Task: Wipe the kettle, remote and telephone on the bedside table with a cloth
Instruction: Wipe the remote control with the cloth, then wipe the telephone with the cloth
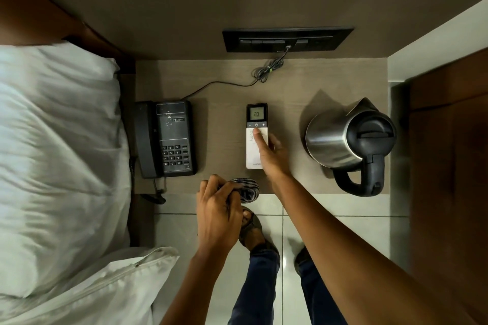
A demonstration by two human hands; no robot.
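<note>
A black-and-white remote (254,124) with a lit screen lies in the middle of the bedside table (219,87). My right hand (272,152) rests on its lower right part, fingers stretched over the white half. A black telephone (166,138) with small specks on top sits to the left. A steel kettle (348,140) with a black lid and handle stands on the right. My left hand (220,208) is closed around a bunched striped cloth (247,190) at the table's front edge.
A switch panel (286,38) on the wall feeds a coiled cable (266,70) running to the telephone. A bed with white pillows (58,145) borders the table's left. A wooden panel (449,140) stands on the right. My feet are on the tiled floor below.
</note>
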